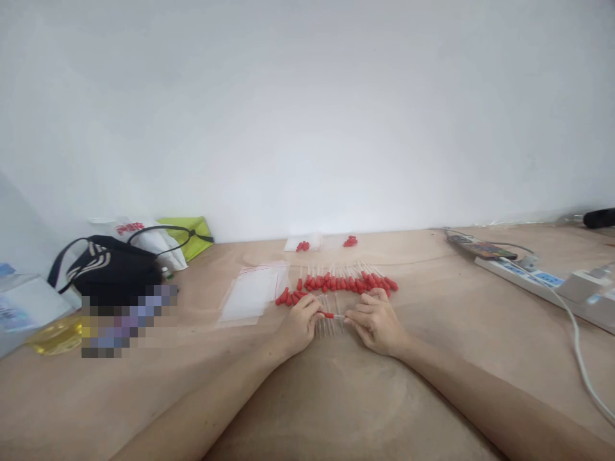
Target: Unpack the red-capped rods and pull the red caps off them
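Note:
Low over the table, my left hand (303,325) pinches a red rubber bulb (328,315). The fingers of my right hand (377,325) are closed on a thin clear dropper tube (339,317), whose end meets the bulb's opening. How deep the tube sits in the bulb is too small to tell. Beneath and between my hands lie several bare clear tubes (325,329). Just beyond them is a row of droppers (346,283) with red bulbs toward me and tubes pointing away. A few loose red bulbs (283,296) lie by my left hand, partly hidden by it.
Flat clear zip bags (250,294) are stacked to the left. Near the wall are two small groups of red bulbs (302,246) by more bags. A black bag (113,272) stands far left; a phone (487,250), power strip (542,278) and white cable (579,346) are right.

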`<action>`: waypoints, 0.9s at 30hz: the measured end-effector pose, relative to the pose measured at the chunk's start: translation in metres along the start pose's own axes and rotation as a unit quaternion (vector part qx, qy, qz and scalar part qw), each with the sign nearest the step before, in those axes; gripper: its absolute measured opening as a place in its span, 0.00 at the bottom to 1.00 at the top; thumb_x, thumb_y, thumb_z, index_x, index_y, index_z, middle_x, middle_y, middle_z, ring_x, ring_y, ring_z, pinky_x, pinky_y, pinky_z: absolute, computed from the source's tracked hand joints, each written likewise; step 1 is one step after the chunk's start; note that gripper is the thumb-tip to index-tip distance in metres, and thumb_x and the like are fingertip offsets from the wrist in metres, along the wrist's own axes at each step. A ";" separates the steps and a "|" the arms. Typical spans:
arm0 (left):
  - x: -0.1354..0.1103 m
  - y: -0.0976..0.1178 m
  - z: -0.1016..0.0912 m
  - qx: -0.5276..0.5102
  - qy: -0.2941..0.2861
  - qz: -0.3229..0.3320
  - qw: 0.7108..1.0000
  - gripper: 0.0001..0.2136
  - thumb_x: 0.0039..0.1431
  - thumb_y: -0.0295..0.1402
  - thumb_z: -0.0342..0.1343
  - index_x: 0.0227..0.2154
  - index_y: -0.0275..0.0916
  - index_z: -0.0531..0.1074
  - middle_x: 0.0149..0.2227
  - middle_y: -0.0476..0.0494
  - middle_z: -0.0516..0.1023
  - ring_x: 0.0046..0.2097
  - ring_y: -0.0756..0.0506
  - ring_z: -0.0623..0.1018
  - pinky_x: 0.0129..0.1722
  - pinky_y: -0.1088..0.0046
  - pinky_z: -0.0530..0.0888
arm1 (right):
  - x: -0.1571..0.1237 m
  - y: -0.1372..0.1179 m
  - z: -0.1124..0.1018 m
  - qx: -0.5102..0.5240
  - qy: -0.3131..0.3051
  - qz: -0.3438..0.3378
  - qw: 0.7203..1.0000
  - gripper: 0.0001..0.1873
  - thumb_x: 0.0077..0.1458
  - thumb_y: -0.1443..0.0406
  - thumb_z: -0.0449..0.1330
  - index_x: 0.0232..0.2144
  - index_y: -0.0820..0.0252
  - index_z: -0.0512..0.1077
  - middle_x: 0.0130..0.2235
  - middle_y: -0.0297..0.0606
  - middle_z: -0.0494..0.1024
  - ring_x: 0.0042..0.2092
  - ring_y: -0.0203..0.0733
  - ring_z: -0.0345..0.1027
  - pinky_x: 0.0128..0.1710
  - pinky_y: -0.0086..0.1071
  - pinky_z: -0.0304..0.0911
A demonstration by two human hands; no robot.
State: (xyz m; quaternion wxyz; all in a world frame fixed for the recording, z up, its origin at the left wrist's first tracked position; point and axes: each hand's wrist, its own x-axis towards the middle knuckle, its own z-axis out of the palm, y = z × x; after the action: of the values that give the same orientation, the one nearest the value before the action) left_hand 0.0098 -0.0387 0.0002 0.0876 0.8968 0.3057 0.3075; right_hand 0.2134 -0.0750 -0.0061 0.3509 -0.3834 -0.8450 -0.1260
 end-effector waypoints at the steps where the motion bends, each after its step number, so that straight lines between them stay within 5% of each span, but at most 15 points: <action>1: 0.000 0.000 0.000 -0.001 -0.002 -0.002 1.000 0.08 0.58 0.24 0.41 0.27 0.37 0.63 0.31 0.47 0.64 0.34 0.49 0.66 0.35 0.74 0.65 | 0.000 0.000 0.000 0.002 0.001 -0.001 1.000 0.14 0.53 0.66 0.50 0.19 0.61 0.68 0.18 0.32 0.65 0.27 0.34 0.51 0.37 0.35 0.43; 17: 0.001 0.004 -0.007 -0.039 -0.015 -0.025 0.999 0.08 0.55 0.23 0.42 0.24 0.37 0.64 0.29 0.47 0.65 0.33 0.49 0.68 0.33 0.75 0.66 | -0.002 -0.002 -0.004 0.000 -0.010 -0.001 1.000 0.15 0.54 0.65 0.48 0.20 0.59 0.69 0.16 0.31 0.65 0.27 0.34 0.54 0.39 0.35 0.44; 27: -0.004 -0.004 -0.017 -0.041 0.037 -0.077 0.995 0.07 0.56 0.26 0.42 0.26 0.37 0.64 0.31 0.47 0.67 0.36 0.48 0.68 0.38 0.70 0.66 | -0.012 0.022 -0.009 0.003 -0.016 0.128 0.992 0.16 0.57 0.63 0.45 0.32 0.56 0.73 0.24 0.36 0.74 0.28 0.36 0.59 0.36 0.35 0.45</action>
State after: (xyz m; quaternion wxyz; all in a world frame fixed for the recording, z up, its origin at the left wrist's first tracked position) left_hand -0.0054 -0.0383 0.0106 0.1368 0.8543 0.3639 0.3449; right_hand 0.2395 -0.0715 -0.0092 0.3522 -0.4890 -0.7948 -0.0716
